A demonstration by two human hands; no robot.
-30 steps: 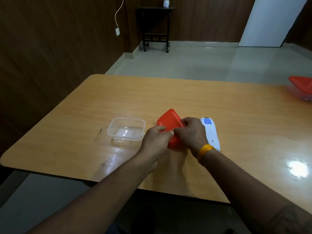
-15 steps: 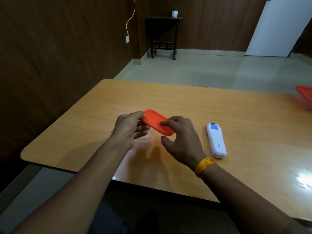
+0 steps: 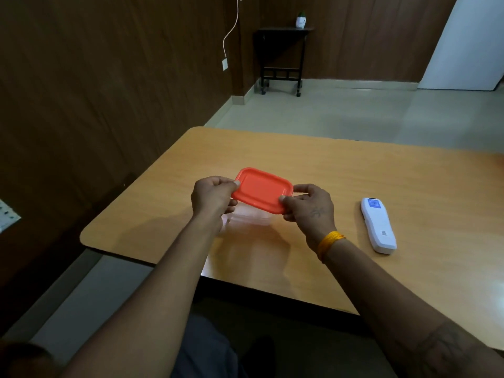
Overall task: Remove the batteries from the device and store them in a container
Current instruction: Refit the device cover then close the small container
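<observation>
while both hands pinch its short ends, the orange lid (image 3: 261,190) is held level over the clear container (image 3: 249,220), which sits on the wooden table (image 3: 341,170), mostly hidden beneath. left hand (image 3: 211,196): thumb on top of the lid's left edge. right hand (image 3: 311,207): thumb and fingers clasp the right edge; yellow band (image 3: 328,241) at the wrist. white device (image 3: 378,225): flat on the table, apart to the right, untouched.
</observation>
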